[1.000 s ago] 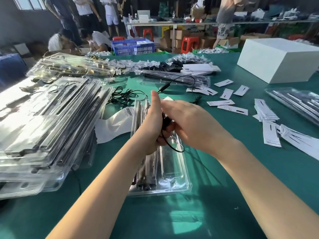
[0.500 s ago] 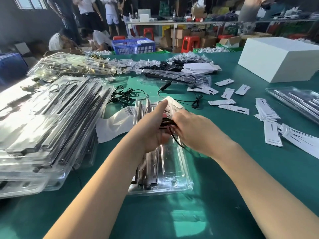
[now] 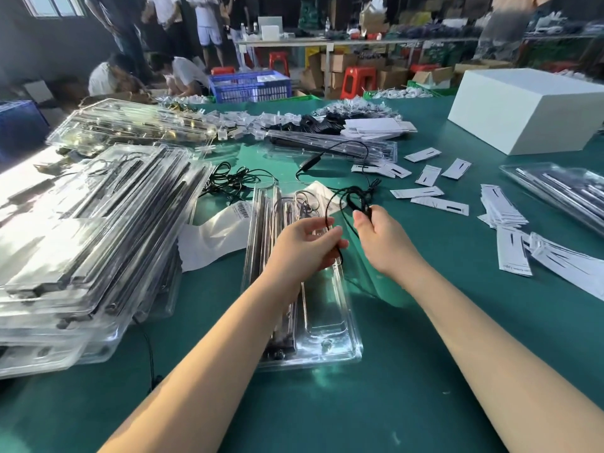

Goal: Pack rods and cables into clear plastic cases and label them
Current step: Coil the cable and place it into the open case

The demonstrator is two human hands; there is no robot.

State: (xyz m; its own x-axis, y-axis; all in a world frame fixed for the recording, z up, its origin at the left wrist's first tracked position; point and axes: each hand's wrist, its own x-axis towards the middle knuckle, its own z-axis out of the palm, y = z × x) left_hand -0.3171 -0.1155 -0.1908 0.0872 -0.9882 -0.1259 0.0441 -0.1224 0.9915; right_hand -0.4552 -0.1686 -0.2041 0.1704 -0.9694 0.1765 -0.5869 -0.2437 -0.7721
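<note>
Our left hand (image 3: 305,245) and right hand (image 3: 380,238) each pinch the thin black cable (image 3: 330,207) above the open clear plastic case (image 3: 340,331) on the green worktop (image 3: 408,371).

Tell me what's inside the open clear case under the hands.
Dark rods lie along the case's left channel; the right recess looks empty. The left hand covers part of the middle.

A thin black cable (image 3: 340,204) loops above the open clear plastic case (image 3: 330,322) — rods (image 3: 261,243) lie lengthwise along its nine-o'clock side.
</note>
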